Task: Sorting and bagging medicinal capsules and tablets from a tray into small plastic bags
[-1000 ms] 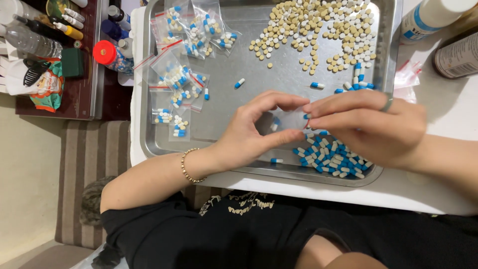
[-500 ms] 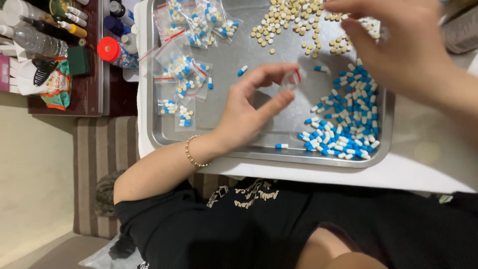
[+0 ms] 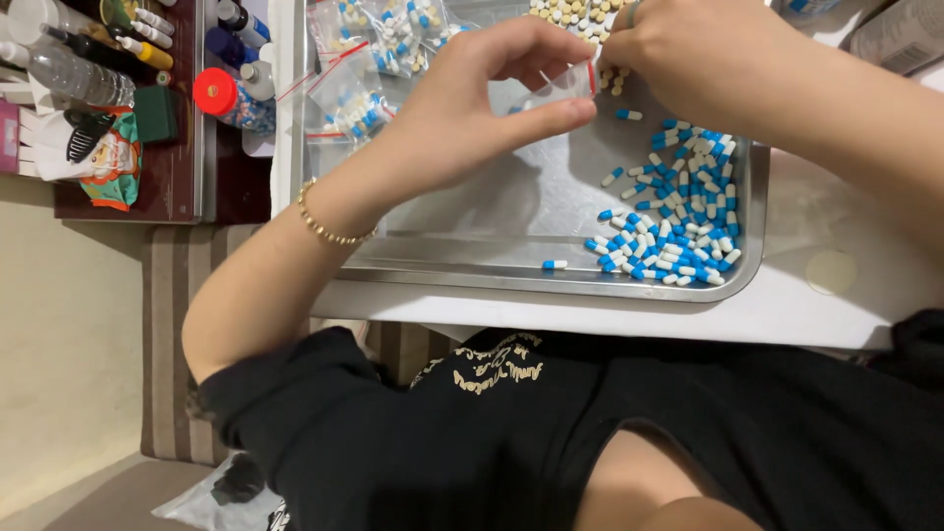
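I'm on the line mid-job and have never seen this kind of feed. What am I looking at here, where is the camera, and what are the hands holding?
There is no machine: a person works with two bare hands, filmed by a camera on their head looking down. A metal tray holds a heap of blue-and-white capsules, some beige tablets at its far edge, and filled small bags. The left hand pinches a small clear bag with a red strip between thumb and fingers. The right hand meets it at the bag's mouth. Bottles stand on a side table at the left.

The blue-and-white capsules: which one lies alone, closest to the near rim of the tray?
The single capsule left of the big capsule pile, beside the tray's near rim; nothing touches it.
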